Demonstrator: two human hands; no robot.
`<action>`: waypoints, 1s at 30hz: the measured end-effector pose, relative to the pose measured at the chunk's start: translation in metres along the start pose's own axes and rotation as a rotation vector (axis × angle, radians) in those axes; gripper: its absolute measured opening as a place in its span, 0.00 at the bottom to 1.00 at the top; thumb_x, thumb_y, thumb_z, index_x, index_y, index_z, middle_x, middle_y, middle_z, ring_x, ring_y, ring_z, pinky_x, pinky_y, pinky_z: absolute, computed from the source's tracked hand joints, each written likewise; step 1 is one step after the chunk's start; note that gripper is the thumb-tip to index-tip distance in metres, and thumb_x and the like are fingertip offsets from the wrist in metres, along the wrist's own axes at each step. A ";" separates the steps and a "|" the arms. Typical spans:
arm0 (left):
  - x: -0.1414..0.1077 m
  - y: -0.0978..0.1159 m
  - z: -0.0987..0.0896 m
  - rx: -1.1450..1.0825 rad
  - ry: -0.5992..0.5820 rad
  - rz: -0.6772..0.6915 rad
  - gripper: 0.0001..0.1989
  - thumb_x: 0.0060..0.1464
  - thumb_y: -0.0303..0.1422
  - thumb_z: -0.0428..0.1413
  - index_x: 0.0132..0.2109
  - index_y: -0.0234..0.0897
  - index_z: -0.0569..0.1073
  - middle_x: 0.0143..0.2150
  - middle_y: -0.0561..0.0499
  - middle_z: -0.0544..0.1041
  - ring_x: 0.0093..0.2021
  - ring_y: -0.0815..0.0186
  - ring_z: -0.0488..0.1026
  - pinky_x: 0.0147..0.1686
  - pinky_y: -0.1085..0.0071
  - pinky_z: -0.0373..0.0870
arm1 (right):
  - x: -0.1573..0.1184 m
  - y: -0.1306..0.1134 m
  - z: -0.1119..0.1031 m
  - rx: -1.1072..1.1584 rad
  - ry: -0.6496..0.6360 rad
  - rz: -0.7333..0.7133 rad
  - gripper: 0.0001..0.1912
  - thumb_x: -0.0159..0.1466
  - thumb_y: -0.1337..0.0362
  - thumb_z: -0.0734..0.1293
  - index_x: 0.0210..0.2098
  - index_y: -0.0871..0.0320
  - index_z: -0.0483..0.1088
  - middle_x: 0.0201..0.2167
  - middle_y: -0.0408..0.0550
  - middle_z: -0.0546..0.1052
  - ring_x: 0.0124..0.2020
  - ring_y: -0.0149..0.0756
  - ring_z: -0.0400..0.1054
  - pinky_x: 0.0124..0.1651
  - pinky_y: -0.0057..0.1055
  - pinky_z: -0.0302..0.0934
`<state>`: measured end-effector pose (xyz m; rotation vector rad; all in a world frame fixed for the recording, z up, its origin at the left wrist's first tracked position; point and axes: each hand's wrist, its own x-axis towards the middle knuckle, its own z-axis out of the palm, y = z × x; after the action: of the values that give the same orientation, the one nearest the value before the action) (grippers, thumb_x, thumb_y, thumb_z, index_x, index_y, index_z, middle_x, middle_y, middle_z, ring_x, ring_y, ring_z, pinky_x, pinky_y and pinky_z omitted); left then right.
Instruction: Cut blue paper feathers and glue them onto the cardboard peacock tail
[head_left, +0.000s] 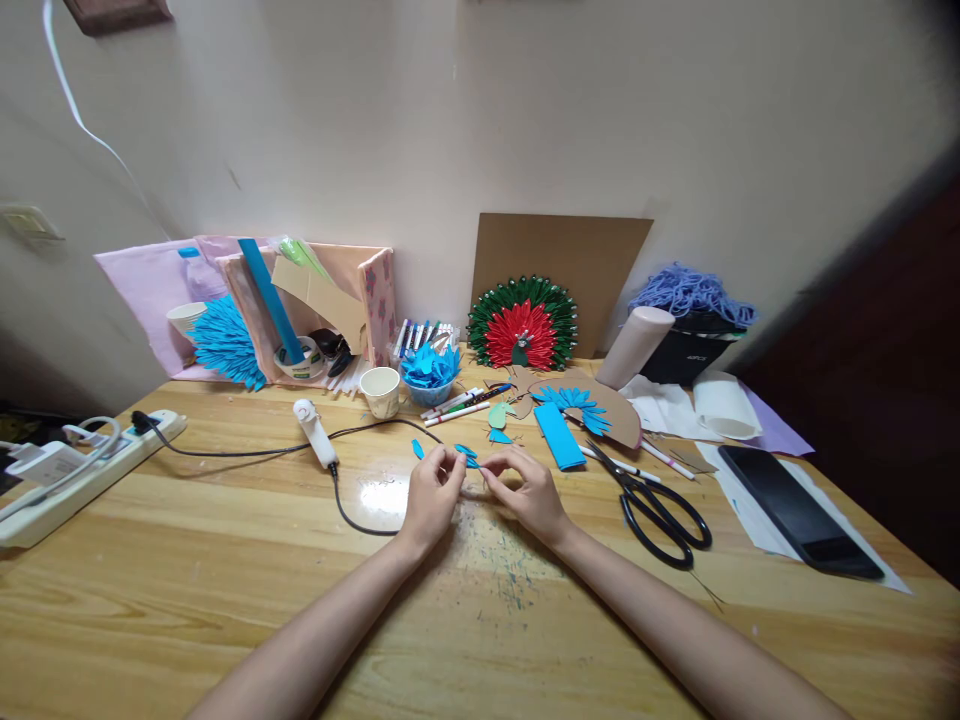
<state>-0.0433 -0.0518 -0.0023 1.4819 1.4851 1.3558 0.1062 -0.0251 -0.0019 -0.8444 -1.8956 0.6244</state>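
Near the middle of the table my left hand (435,490) pinches a small blue petal-shaped piece (466,453) between thumb and fingertips. My right hand (529,488) is closed in a pinch at the narrow right end of the same piece; the fingertips hide part of it. A loose blue petal piece (418,449) lies just left of my left hand. Beyond my hands, a blue triangular scrap (499,437) and a green cutout (501,414) rest on the wood. A folded blue strip (559,437) lies past my right hand, beside a cardboard fan shape (626,415) partly covered with blue petals.
A hot glue gun (315,434) with a black cord stands at left, near a power strip (97,475). Black-handled scissors (660,515) and a phone (799,510) lie at right. A paper cup (380,391) and a bowl of blue pieces (430,375) stand behind.
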 end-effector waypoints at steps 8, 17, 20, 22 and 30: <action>0.000 0.001 0.000 0.019 0.006 0.002 0.13 0.54 0.39 0.48 0.26 0.36 0.63 0.24 0.55 0.64 0.24 0.71 0.62 0.25 0.76 0.58 | 0.000 0.000 -0.001 -0.009 -0.007 -0.015 0.04 0.59 0.67 0.63 0.31 0.57 0.69 0.26 0.45 0.71 0.30 0.35 0.65 0.35 0.32 0.61; 0.001 -0.001 0.000 0.011 0.067 -0.010 0.13 0.53 0.39 0.49 0.26 0.36 0.65 0.22 0.55 0.65 0.24 0.71 0.62 0.25 0.77 0.57 | 0.000 0.002 0.000 -0.033 0.016 -0.014 0.03 0.59 0.68 0.63 0.29 0.57 0.67 0.25 0.44 0.70 0.29 0.34 0.65 0.36 0.32 0.60; 0.001 -0.001 -0.001 0.005 0.072 -0.019 0.13 0.53 0.39 0.48 0.26 0.35 0.65 0.22 0.55 0.65 0.24 0.71 0.62 0.24 0.76 0.57 | 0.000 0.002 0.000 -0.034 0.025 -0.013 0.02 0.58 0.67 0.63 0.31 0.57 0.67 0.26 0.45 0.71 0.29 0.34 0.65 0.35 0.32 0.61; 0.001 -0.001 -0.001 0.004 0.056 -0.018 0.13 0.53 0.40 0.48 0.26 0.35 0.65 0.23 0.55 0.65 0.24 0.71 0.62 0.24 0.76 0.58 | 0.000 0.002 0.000 -0.035 0.019 -0.014 0.02 0.58 0.67 0.63 0.32 0.57 0.68 0.27 0.45 0.71 0.29 0.34 0.65 0.35 0.32 0.61; 0.000 0.001 0.000 0.018 0.009 0.013 0.14 0.53 0.40 0.48 0.25 0.36 0.63 0.23 0.55 0.64 0.23 0.71 0.61 0.24 0.76 0.58 | 0.001 0.002 0.001 -0.039 -0.013 -0.018 0.04 0.59 0.65 0.63 0.28 0.56 0.67 0.25 0.45 0.71 0.29 0.35 0.65 0.35 0.33 0.61</action>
<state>-0.0435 -0.0516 -0.0016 1.5010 1.4994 1.3618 0.1056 -0.0230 -0.0029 -0.8488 -1.9306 0.5846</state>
